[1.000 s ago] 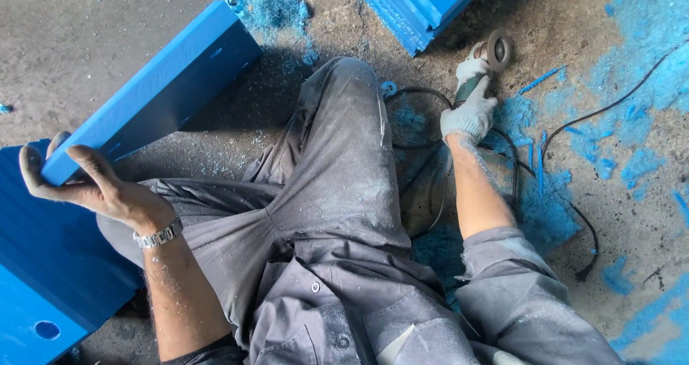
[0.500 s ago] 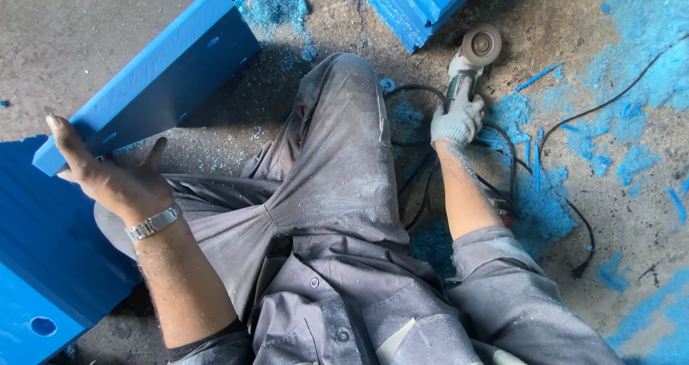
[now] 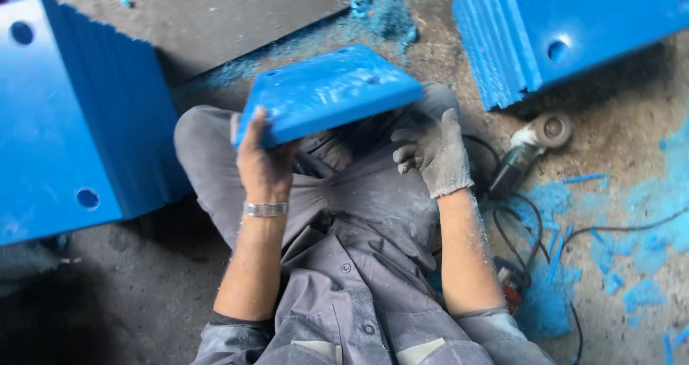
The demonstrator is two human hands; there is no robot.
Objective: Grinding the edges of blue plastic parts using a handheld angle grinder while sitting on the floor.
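Left hand (image 3: 262, 165) clamped on near corner of blue plate (image 3: 326, 92), fingers wrapped over the edge, plate held up over lap. Long axis running up and right from the grip, far end tilted away toward stack (image 3: 574, 31) at upper right. Right hand (image 3: 433, 152), gloved, off the plate: fingers loosely curled, holding nothing, just under and beside plate's right end, near but apparently not touching. Left hand carrying the whole load; right closer to the free end, plate lying up-left of its fingers. Grinder (image 3: 527, 150) resting on floor right of right hand, unheld, cable (image 3: 520, 225) trailing back beside the leg. Second stack (image 3: 79, 121) at left. Blue shavings (image 3: 639, 257) over floor at right.
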